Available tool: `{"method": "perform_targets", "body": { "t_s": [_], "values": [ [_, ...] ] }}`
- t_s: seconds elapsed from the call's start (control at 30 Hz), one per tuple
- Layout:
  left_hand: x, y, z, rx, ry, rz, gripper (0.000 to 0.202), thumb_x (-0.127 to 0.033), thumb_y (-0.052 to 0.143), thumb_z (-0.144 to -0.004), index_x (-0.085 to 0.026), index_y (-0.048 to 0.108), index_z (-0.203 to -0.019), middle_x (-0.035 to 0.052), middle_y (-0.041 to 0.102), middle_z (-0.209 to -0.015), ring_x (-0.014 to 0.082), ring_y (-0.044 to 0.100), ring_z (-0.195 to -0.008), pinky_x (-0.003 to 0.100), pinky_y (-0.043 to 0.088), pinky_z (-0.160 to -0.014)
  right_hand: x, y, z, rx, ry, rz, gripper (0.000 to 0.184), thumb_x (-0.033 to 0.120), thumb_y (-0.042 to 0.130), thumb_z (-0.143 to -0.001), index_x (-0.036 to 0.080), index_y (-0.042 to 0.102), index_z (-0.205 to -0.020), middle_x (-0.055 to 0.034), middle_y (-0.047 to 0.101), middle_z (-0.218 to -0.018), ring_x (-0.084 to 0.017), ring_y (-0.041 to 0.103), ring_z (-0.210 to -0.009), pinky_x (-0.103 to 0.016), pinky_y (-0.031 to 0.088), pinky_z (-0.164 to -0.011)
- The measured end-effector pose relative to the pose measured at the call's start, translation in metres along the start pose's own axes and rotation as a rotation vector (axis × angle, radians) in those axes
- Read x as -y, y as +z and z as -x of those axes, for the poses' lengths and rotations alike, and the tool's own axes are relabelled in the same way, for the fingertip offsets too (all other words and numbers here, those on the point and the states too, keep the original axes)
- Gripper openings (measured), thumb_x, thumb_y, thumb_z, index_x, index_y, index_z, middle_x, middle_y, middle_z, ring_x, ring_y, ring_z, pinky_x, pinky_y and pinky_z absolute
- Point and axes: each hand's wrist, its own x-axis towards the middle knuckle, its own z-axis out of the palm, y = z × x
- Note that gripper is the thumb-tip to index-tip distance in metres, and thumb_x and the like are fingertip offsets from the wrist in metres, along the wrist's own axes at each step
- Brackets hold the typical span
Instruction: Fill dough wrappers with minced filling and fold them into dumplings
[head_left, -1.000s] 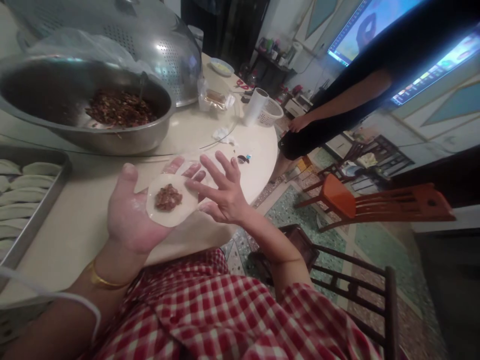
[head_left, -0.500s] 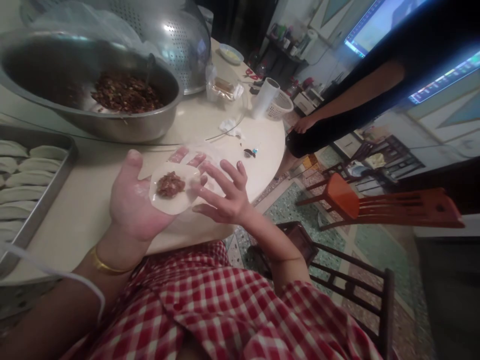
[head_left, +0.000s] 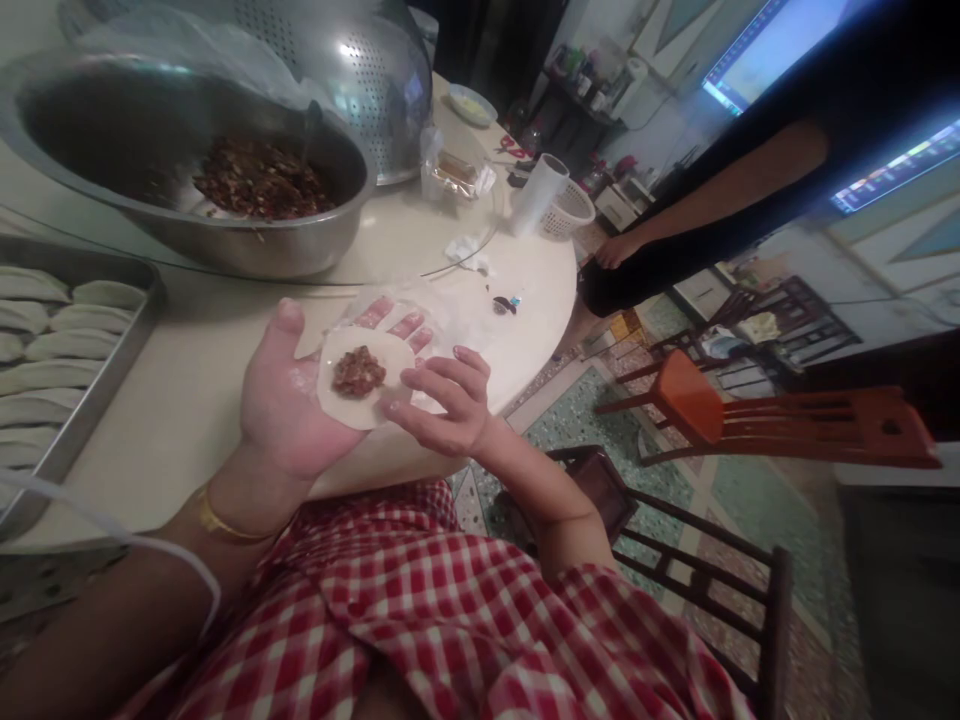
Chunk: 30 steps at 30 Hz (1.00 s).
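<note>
The left hand [head_left: 292, 415] lies palm up and spread open, with a round dough wrapper [head_left: 390, 350] resting flat across the palm and the base of the fingers; a small mound of filling [head_left: 359, 372] sits near the wrapper's middle. The right hand [head_left: 454, 405] is half open with loosely curled fingers, its thumb and forefinger at the wrapper's right edge; whether they pinch it cannot be told. Both hands are over the near edge of the table [head_left: 187, 400]. To their left, a metal tray [head_left: 96, 400] contains rows of folded dumplings [head_left: 52, 377]. Beyond the left hand stands a wide metal bowl [head_left: 255, 245] partly filled with dark chopped mixture [head_left: 259, 180], a perforated metal dome [head_left: 375, 90] behind it. Farther right are a wrapped packet [head_left: 456, 170], a crumpled tissue [head_left: 466, 255], and a white cylinder [head_left: 541, 190] just beside a white basket [head_left: 574, 215]. Past the table stand another person [head_left: 750, 180] in dark clothes and an orange chair [head_left: 682, 395].
</note>
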Motion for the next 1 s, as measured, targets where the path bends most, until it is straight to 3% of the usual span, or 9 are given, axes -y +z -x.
{"method": "perform_targets", "body": {
  "t_s": [0.17, 0.33, 0.47, 0.57, 0.63, 0.83, 1.0],
  "values": [
    [0.004, 0.002, 0.000, -0.071, -0.023, -0.013, 0.067, -0.051, 0.026, -0.104, -0.005, 0.053, -0.143, 0.0210, 0.067, -0.129, 0.0314, 0.058, -0.132, 0.052, 0.035, -0.122, 0.011, -0.006, -0.022, -0.217, -0.058, 0.126, 0.011, 0.032, 0.068, -0.092, 0.042, 0.072, -0.095, 0.0093, 0.071, -0.117, -0.016, 0.058, -0.119, -0.037, 0.041, -0.118],
    [0.007, 0.005, 0.000, -0.189, -0.023, 0.021, 0.062, -0.045, 0.030, -0.103, -0.003, 0.054, -0.142, 0.0193, 0.070, -0.125, 0.0287, 0.061, -0.129, 0.045, 0.031, -0.126, 0.025, 0.000, -0.024, -0.253, 0.030, 0.126, 0.007, 0.037, 0.067, -0.092, 0.038, 0.072, -0.087, 0.0060, 0.073, -0.105, -0.016, 0.061, -0.107, -0.037, 0.047, -0.107],
    [0.007, 0.008, 0.001, -0.189, -0.013, 0.098, 0.062, -0.041, 0.027, -0.104, -0.004, 0.047, -0.149, 0.0202, 0.065, -0.134, 0.0298, 0.057, -0.134, 0.046, 0.039, -0.122, 0.029, 0.003, -0.022, -0.140, 0.127, 0.083, 0.010, 0.046, 0.067, -0.091, 0.039, 0.073, -0.090, 0.0034, 0.072, -0.096, -0.017, 0.063, -0.099, -0.036, 0.050, -0.096],
    [0.009, 0.011, 0.002, -0.197, -0.001, 0.105, 0.062, -0.042, 0.027, -0.105, -0.004, 0.052, -0.146, 0.0198, 0.066, -0.133, 0.0295, 0.057, -0.135, 0.044, 0.040, -0.121, 0.030, -0.001, -0.034, -0.220, 0.211, 0.083, 0.018, 0.049, 0.070, -0.090, 0.033, 0.072, -0.082, 0.0009, 0.070, -0.089, -0.018, 0.061, -0.094, -0.034, 0.051, -0.089],
    [0.010, 0.010, 0.002, -0.179, 0.013, 0.098, 0.063, -0.044, 0.025, -0.105, -0.004, 0.054, -0.144, 0.0198, 0.066, -0.133, 0.0293, 0.056, -0.136, 0.044, 0.040, -0.121, 0.032, -0.005, -0.045, -0.299, 0.229, 0.084, 0.022, 0.047, 0.072, -0.089, 0.030, 0.070, -0.077, 0.0000, 0.068, -0.087, -0.017, 0.059, -0.092, -0.032, 0.051, -0.086],
    [0.016, -0.005, 0.004, -0.064, 0.044, 0.003, 0.068, -0.056, 0.033, -0.101, -0.007, 0.056, -0.142, 0.0175, 0.065, -0.135, 0.0308, 0.054, -0.137, 0.046, 0.038, -0.122, 0.041, -0.011, -0.064, -0.363, 0.313, 0.038, 0.020, 0.034, 0.065, -0.095, 0.023, 0.064, -0.079, -0.0035, 0.063, -0.090, -0.017, 0.059, -0.091, -0.033, 0.051, -0.081],
    [0.017, -0.019, 0.006, 0.043, 0.039, -0.123, 0.071, -0.064, 0.051, -0.090, -0.010, 0.062, -0.135, 0.0150, 0.066, -0.135, 0.0329, 0.053, -0.136, 0.043, 0.052, -0.110, 0.045, -0.011, -0.066, -0.420, 0.302, -0.010, 0.014, 0.028, 0.063, -0.096, 0.021, 0.061, -0.084, -0.0062, 0.062, -0.099, -0.019, 0.058, -0.096, -0.037, 0.052, -0.082]
  ]
}}
